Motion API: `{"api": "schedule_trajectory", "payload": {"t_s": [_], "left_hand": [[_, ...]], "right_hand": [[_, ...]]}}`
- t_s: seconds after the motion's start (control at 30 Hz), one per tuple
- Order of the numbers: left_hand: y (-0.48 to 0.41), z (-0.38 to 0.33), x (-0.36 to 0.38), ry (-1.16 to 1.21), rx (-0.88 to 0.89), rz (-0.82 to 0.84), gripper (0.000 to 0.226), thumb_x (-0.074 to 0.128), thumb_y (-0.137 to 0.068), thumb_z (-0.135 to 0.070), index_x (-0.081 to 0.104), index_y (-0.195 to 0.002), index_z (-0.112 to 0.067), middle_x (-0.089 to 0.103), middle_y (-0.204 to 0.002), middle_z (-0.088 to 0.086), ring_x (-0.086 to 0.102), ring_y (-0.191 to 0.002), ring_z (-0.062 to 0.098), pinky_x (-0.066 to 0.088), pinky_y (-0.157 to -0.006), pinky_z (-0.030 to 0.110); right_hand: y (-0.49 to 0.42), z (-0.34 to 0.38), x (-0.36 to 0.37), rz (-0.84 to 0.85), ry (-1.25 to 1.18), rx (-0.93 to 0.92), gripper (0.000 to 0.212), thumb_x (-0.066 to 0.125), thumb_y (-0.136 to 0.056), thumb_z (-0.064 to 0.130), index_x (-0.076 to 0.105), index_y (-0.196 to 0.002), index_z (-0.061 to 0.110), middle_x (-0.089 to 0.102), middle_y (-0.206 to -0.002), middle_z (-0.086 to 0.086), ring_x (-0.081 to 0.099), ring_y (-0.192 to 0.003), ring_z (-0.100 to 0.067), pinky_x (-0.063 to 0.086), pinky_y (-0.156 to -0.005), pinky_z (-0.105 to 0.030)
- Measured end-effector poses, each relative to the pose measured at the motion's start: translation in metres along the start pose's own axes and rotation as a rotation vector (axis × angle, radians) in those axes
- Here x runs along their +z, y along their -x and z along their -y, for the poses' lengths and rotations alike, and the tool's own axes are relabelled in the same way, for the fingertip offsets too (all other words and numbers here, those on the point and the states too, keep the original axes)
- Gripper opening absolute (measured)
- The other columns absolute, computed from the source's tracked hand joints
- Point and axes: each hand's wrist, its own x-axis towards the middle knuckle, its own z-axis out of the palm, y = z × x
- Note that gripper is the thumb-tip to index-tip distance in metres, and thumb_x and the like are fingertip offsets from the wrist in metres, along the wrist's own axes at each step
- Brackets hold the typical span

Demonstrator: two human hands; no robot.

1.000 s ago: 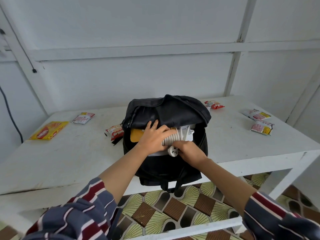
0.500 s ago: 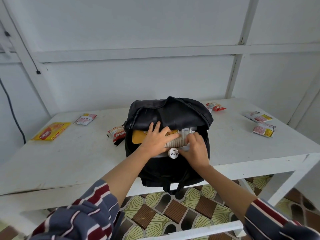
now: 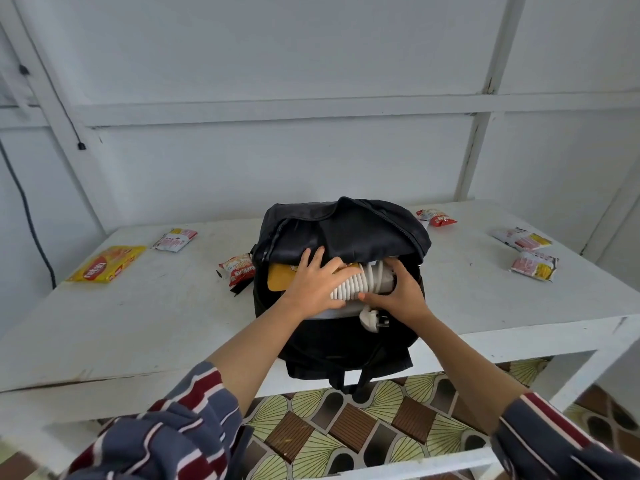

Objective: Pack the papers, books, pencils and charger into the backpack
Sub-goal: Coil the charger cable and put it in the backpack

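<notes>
A black backpack (image 3: 349,233) lies on the white table (image 3: 145,317) with its mouth open toward me. In the opening sits a white charger (image 3: 360,282) with its cord wound in coils, and its plug (image 3: 372,322) hangs out at the front. My left hand (image 3: 315,284) lies over the left end of the coils, fingers spread. My right hand (image 3: 398,294) grips the charger's right end, thumb under it. A yellow-orange book or folder (image 3: 278,278) and a white paper edge show beneath the hands. The pencils are hidden.
Snack packets lie scattered on the table: a yellow one (image 3: 105,265) at far left, a white one (image 3: 175,239) behind it, a red one (image 3: 237,270) against the bag's left side, and three (image 3: 533,263) at right. The bag overhangs the table's front edge.
My right hand has moved from the plug up onto the charger's right end. The plug now hangs free below. The left hand has stayed on the coils.
</notes>
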Motion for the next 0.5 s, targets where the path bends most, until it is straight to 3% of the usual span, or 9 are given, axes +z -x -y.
{"api": "schedule_trajectory", "payload": {"t_s": [0.2, 0.33, 0.5], "left_hand": [[-0.001, -0.002, 0.007, -0.111, -0.015, 0.007, 0.084, 0.081, -0.049, -0.054, 0.056, -0.125, -0.028, 0.058, -0.109, -0.002, 0.055, -0.109, 0.042, 0.042, -0.093, 0.059], [-0.005, 0.0, 0.007, -0.157, -0.008, 0.027, 0.093, 0.08, -0.048, -0.059, 0.051, -0.13, -0.027, 0.055, -0.11, 0.001, 0.055, -0.107, 0.043, 0.044, -0.09, 0.059], [-0.007, 0.003, 0.003, -0.193, 0.035, -0.034, 0.105, 0.08, -0.049, -0.055, 0.028, -0.138, -0.04, 0.058, -0.109, 0.002, 0.055, -0.104, 0.042, 0.045, -0.088, 0.058]], "right_hand": [[-0.016, -0.007, -0.03, 0.273, -0.138, 0.06, 0.066, 0.072, -0.075, 0.001, 0.044, -0.134, 0.012, 0.049, -0.129, -0.007, 0.049, -0.119, -0.022, 0.041, -0.097, -0.028], [-0.026, -0.004, -0.035, 0.375, -0.124, 0.093, 0.063, 0.074, -0.075, 0.005, 0.048, -0.13, 0.023, 0.041, -0.135, -0.005, 0.043, -0.123, -0.021, 0.038, -0.106, -0.035], [-0.035, 0.003, -0.03, 0.48, -0.063, 0.102, 0.062, 0.072, -0.079, 0.012, 0.047, -0.133, 0.026, 0.03, -0.137, -0.003, 0.034, -0.126, -0.021, 0.032, -0.111, -0.037]]}}
